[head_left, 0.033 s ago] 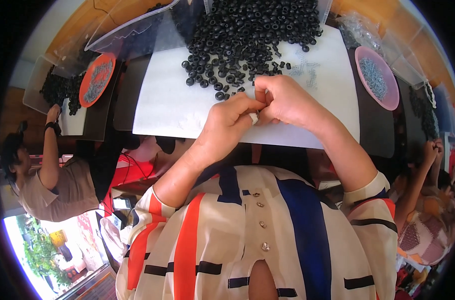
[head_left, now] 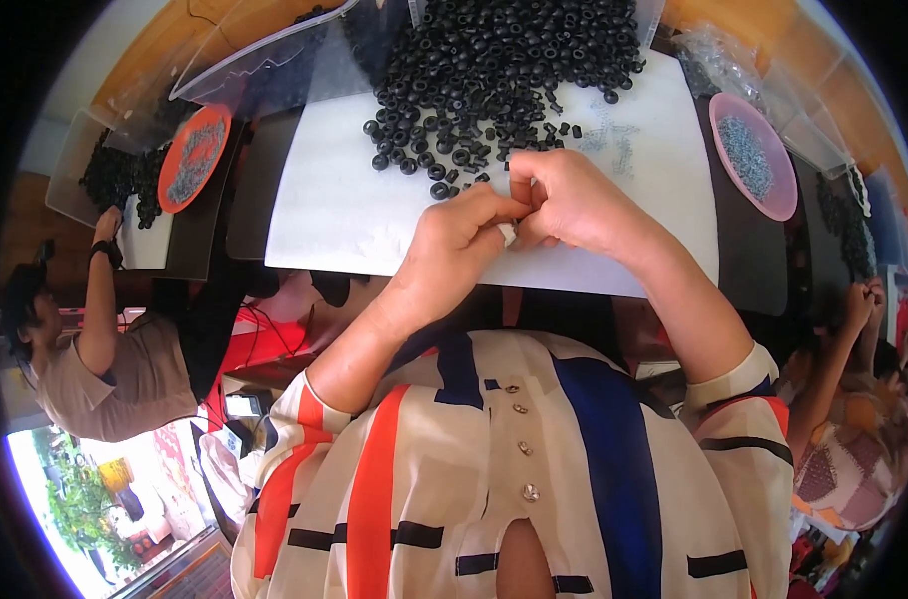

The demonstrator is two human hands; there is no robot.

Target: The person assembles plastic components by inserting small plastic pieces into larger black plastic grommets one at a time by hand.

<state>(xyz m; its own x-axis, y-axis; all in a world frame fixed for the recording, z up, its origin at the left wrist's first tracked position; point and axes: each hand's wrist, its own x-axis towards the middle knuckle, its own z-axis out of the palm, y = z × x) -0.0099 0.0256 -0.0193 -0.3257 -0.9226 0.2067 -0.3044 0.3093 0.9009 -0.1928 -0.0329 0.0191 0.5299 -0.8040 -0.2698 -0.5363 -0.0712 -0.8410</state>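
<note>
My left hand and my right hand meet over the front part of a white board. Fingers of both are pinched together, tip to tip. Whatever lies between the fingertips is hidden by them. A small white scrap or wrapping shows at my left fingers; I cannot tell which. Just beyond the hands spreads a large heap of small black ring-shaped and knob-like parts, with loose ones straggling toward my fingers. Thin pale-silver screws or pins are scattered on the board past my right hand.
A pink bowl of small silvery pieces stands to the right, an orange one to the left. Clear plastic bins border the heap. One person works at the left, another at the right.
</note>
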